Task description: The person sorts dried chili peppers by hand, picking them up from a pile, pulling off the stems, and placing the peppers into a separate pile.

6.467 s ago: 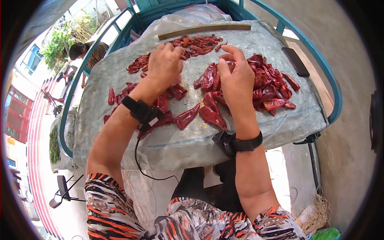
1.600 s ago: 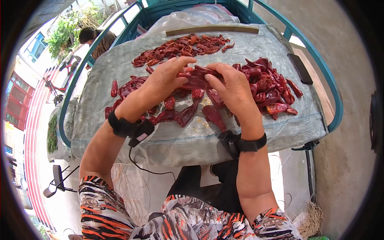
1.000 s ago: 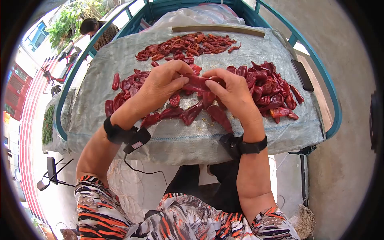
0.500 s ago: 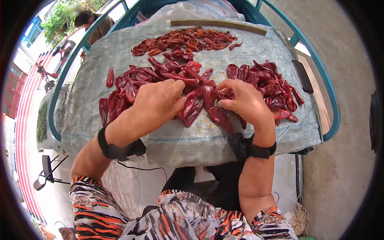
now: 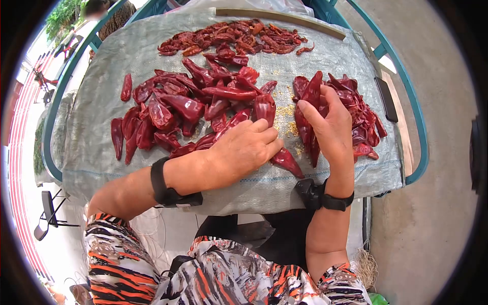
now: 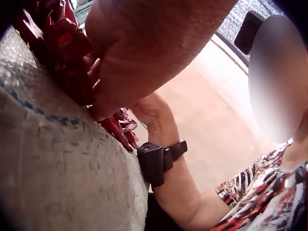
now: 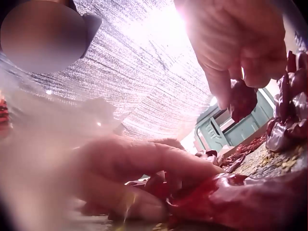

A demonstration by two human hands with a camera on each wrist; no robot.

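Note:
Large red dried peppers (image 5: 180, 104) lie across the left and centre of the grey woven sheet (image 5: 213, 195). Among their near ones is my left hand (image 5: 244, 152), its fingers curled; in the right wrist view that hand (image 7: 236, 38) pinches a red pepper (image 7: 243, 101). The right hand (image 5: 333, 122) holds a long red pepper (image 5: 310, 94) between thumb and fingers, beside the right-hand pile (image 5: 363, 114). Another pepper (image 5: 286, 161) lies by the left fingertips. Close to the right wrist camera, the right fingers (image 7: 159, 161) touch a shiny pepper (image 7: 240, 199).
Shrivelled dark-red peppers (image 5: 229, 38) form a far heap before a wooden strip (image 5: 279, 17). Yellow seeds (image 5: 287, 113) are scattered between the piles. A black phone (image 5: 386, 99) lies at the right edge, inside the teal rail (image 5: 414, 112). Another person (image 5: 117, 20) is at the far left.
The hands have moved apart from the pepper they both gripped a second ago. My left hand came nearer and rightward; the right moved to the right-hand pile and now holds a pepper upright.

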